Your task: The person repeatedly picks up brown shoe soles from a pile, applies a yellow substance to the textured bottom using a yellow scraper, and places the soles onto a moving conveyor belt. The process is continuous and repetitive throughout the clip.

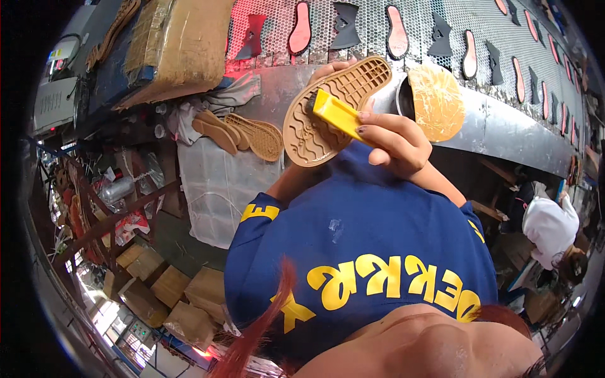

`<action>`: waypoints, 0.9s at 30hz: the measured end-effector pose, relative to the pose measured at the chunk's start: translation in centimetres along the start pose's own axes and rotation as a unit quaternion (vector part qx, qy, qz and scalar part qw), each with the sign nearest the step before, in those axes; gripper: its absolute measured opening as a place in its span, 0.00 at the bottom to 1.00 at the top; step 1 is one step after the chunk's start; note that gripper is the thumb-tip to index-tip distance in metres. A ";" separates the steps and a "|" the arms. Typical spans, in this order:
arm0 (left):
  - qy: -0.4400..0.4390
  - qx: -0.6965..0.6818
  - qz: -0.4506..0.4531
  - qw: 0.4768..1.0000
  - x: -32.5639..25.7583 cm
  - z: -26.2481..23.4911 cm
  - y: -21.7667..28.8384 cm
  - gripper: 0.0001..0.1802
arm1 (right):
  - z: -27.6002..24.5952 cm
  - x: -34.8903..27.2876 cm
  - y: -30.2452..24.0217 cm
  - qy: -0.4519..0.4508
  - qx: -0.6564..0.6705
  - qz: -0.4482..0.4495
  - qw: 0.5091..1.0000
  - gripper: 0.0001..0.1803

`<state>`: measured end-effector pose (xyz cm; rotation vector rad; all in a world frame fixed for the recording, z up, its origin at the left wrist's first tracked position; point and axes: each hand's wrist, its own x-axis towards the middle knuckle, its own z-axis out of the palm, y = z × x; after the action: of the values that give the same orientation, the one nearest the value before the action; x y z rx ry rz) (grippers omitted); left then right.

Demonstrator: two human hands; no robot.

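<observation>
My left hand (328,70) holds a tan rubber shoe sole (331,110) from behind, tread side toward me; only its fingertips show above the sole's upper edge. My right hand (394,142) grips a yellow-handled brush (337,113) and presses its dark bristle end onto the sole's tread near the middle. Both forearms come up from my blue shirt with yellow lettering.
More tan soles (242,132) lie on a cloth-covered stand at left. A round open container (432,101) with a glue-smeared lid sits to the right. A perforated conveyor (441,31) carries pink insoles and dark cut pieces. Cardboard boxes (170,286) lie lower left; another person (554,230) bends at right.
</observation>
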<state>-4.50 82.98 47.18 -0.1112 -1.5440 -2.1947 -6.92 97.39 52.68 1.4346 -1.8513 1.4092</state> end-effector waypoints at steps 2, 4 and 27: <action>0.019 -0.042 0.049 0.998 -0.2 0.3 -0.7 0.35 | -0.1 -0.3 0.2 0.018 -0.041 0.014 0.999 0.20; -0.002 0.011 0.051 0.999 -0.1 0.0 -0.2 0.36 | -0.2 -0.5 0.5 0.028 -0.108 0.034 0.993 0.18; -0.069 -0.187 -0.138 0.970 -1.0 -0.5 -2.3 0.25 | -0.5 1.4 -1.3 -0.054 -0.040 -0.099 0.993 0.21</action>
<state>-4.47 83.50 44.69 -0.1787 -1.2558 -2.7362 -6.46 97.18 54.57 1.6321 -1.7529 1.1709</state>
